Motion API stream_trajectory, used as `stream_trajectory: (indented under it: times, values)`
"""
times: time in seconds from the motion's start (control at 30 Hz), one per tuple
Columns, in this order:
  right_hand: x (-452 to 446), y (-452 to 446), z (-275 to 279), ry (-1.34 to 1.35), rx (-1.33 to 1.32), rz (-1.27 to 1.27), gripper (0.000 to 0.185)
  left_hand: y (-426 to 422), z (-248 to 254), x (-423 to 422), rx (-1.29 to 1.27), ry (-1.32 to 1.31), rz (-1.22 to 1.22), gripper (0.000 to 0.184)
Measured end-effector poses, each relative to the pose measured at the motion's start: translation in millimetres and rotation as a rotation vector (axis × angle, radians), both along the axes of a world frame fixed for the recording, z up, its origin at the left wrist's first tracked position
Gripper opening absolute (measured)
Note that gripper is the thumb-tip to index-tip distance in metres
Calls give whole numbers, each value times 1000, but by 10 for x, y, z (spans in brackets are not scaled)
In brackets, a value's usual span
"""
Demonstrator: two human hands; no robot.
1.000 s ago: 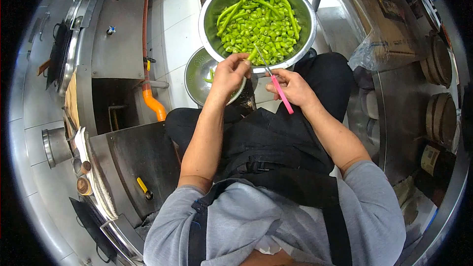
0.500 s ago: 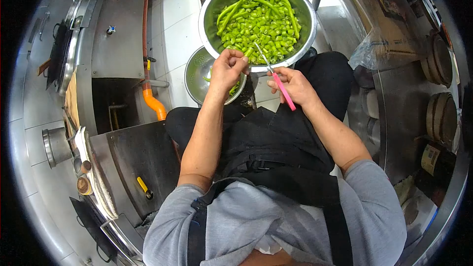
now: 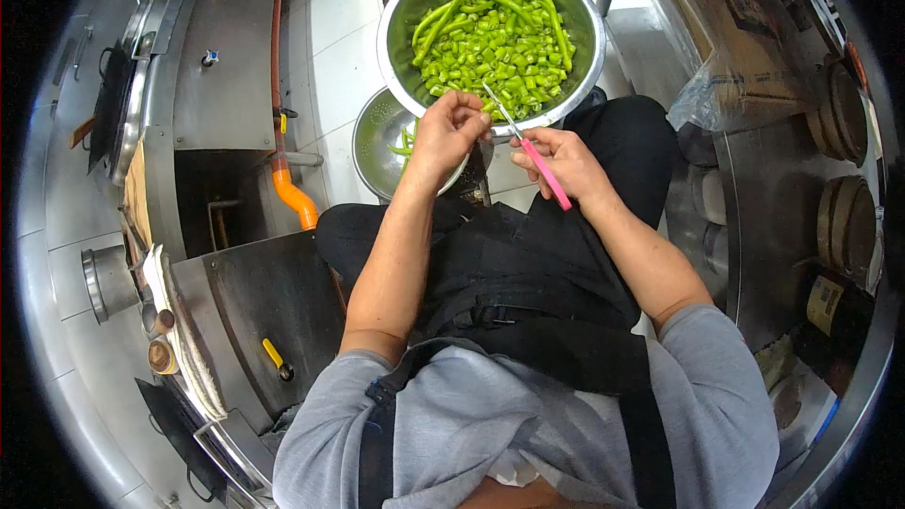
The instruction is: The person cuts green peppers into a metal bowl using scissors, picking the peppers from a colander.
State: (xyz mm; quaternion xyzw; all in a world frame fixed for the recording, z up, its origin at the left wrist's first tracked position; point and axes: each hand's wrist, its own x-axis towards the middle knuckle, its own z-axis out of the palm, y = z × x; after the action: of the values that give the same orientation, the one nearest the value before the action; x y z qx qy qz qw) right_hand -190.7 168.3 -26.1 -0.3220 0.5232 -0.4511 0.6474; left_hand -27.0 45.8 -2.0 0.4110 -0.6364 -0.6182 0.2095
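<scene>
My left hand [image 3: 451, 135] is closed in a pinch at the near rim of a large metal bowl [image 3: 393, 57], with a bit of green pepper or bean at its fingertips. My right hand [image 3: 566, 167] is wrapped round pink-handled scissors [image 3: 546, 172], whose blades point up and left over the bowl's near edge. Cut green pieces [image 3: 509, 61] fill the bowl's bottom, and several long whole ones [image 3: 554, 19] lie along its far side. Below and left, partly behind my left hand, a metal colander [image 3: 374, 146] holds a few long green pods.
At the right stands a cardboard box [image 3: 754, 47] in clear plastic, beside stacked round wooden boards [image 3: 846, 226]. On the left are a steel counter [image 3: 226, 57], an orange pipe [image 3: 294, 196] and a metal pot [image 3: 108, 278]. My black-clad knees flank the bowls.
My left hand has shifted slightly right, nearer the scissors, after moving away from them. More of the pods in the colander show. The scissors stay in my right hand with a small change of tilt.
</scene>
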Motion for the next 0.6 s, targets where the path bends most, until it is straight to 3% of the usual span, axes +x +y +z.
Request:
stream_trajectory:
  times: [0.1, 0.17, 0.3, 0.37, 0.4, 0.47, 0.6]
  values:
    - [29, -7, -8, 75, -17, -46, 44, -163, -121, 2, -16, -30, 44, 21]
    - [34, -20, -56, 65, -79, -132, 44, -343, -156, -12, -384, -217, 3, 29]
    - [15, -24, -48, 32, -59, -169, 45, -861, -140, -138, -592, -450, -11, 37]
    - [28, -24, -73, 34, -50, -170, 46, -1164, -274, -202, -841, -677, 77, 41]
    - [28, -21, -84, 35, -58, -174, 46, -1297, -360, -236, -850, -673, 77, 41]
    - [12, -18, -94, 47, -53, -156, 46, -1500, -470, -324, -810, -936, 46, 38]
    - [5, -28, -102, 60, -98, -167, 46, -1459, -383, -439, -818, -990, 18, 30]
